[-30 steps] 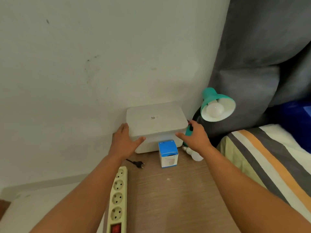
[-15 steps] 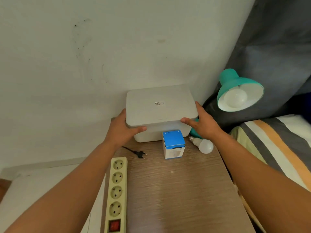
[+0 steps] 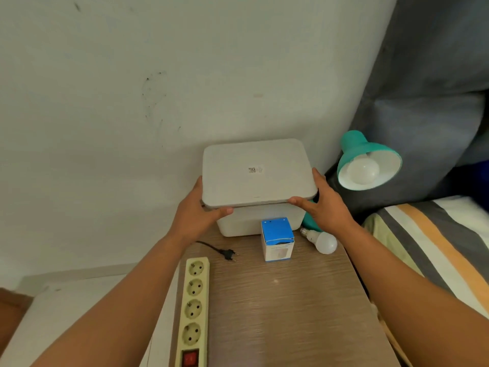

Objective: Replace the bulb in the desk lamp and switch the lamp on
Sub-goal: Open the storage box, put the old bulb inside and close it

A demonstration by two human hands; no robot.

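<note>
A teal desk lamp (image 3: 369, 157) leans over the table's right rear corner, a white bulb (image 3: 363, 170) fitted in its shade. A loose white bulb (image 3: 321, 241) lies on the wooden table (image 3: 277, 308) beside a blue-and-white bulb carton (image 3: 277, 238). A white storage box (image 3: 248, 221) stands against the wall. Its grey lid (image 3: 256, 172) is tilted, front edge raised off the box. My left hand (image 3: 197, 215) grips the lid's left front corner and my right hand (image 3: 321, 205) grips its right front corner. The lamp's black plug (image 3: 229, 252) lies unplugged on the table.
A cream power strip (image 3: 194, 311) with a red switch (image 3: 190, 358) lies along the table's left edge. A striped bed cover (image 3: 436, 245) borders the right side, with a grey cushion (image 3: 423, 88) behind the lamp. The wall is directly behind the box.
Both hands settled on the lid's front corners and raised its front edge off the box. The view also shifted, showing more of the table and lamp.
</note>
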